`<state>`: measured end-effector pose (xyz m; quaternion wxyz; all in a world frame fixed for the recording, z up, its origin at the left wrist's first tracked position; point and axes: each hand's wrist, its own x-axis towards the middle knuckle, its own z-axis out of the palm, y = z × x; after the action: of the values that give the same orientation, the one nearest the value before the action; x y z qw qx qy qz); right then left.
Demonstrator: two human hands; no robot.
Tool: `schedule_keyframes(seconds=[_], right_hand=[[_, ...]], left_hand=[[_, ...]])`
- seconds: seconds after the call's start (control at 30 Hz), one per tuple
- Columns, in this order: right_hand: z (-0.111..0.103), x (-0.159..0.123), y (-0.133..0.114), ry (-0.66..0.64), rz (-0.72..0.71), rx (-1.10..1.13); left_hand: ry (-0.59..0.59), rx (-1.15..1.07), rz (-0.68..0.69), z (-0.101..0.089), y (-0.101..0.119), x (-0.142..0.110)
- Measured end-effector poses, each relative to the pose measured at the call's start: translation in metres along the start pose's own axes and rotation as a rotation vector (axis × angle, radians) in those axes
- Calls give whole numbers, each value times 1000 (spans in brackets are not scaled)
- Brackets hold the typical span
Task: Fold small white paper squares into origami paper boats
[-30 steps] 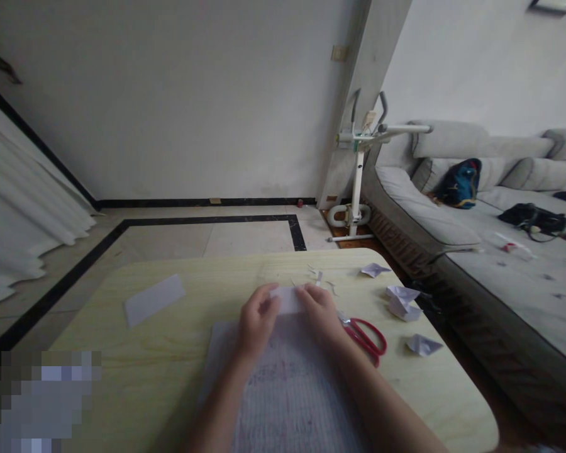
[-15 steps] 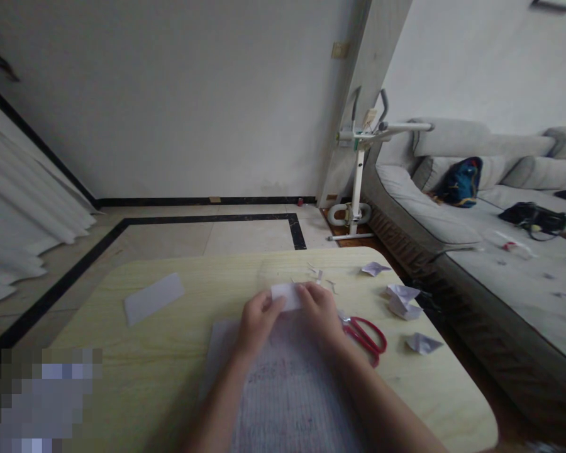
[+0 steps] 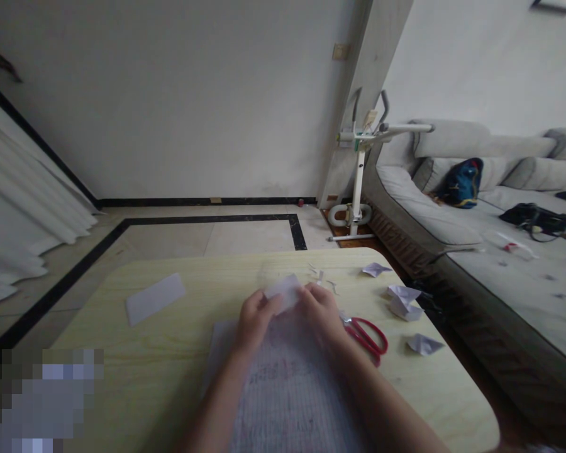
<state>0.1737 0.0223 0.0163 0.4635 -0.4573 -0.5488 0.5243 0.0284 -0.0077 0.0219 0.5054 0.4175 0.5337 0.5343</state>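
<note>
A small white piece of paper (image 3: pixel 284 293) is pinched between my two hands and tilts with its right side higher. My left hand (image 3: pixel 255 318) grips its left end, thumb on top. My right hand (image 3: pixel 321 313) is closed on its right end. Beneath my hands and forearms lies a larger lined sheet (image 3: pixel 287 390) with handwriting on it. Red-handled scissors (image 3: pixel 368 338) rest just right of my right hand, their blades partly hidden by it. Thin paper scraps (image 3: pixel 321 277) are scattered beyond my fingers.
Folded paper shapes (image 3: pixel 404 302) sit along the right side of the pale wooden table (image 3: pixel 136 384). A flat white paper strip (image 3: pixel 155 299) lies at the left. Past the table stand a white exercise machine (image 3: pixel 357 170) and a grey sofa (image 3: pixel 434 220).
The small paper has turned from level to slanted between my hands, its right side rising. My left hand has shifted slightly; the scissors and folded papers stay put.
</note>
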Motion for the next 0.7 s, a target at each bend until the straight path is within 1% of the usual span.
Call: schedule_keyframes(seconds=[0.07, 0.13, 0.17, 0.23, 0.33, 0.43, 0.57, 0.7], right_hand=[[-2, 2, 1, 46, 7, 28], [-3, 3, 1, 91, -27, -37], [-4, 4, 0, 105, -53, -93], [-4, 3, 0, 101, -102, -212], [-3, 1, -1, 58, -147, -324], [-1, -2, -1, 31, -146, -340], [0, -2, -2, 31, -138, -257], [-1, -1, 0, -4, -124, -152]], left_hand=[[-89, 21, -26, 0, 3, -3], [-168, 46, -49, 1, 7, -5], [-190, 53, -53, 1, 8, -6], [-196, 38, -49, 2, 10, -7], [-185, -8, -55, 1, 11, -6], [-123, 54, -37, 1, 8, -5], [-16, 149, 47, 3, 1, -3], [65, 151, 66, 4, -1, -3]])
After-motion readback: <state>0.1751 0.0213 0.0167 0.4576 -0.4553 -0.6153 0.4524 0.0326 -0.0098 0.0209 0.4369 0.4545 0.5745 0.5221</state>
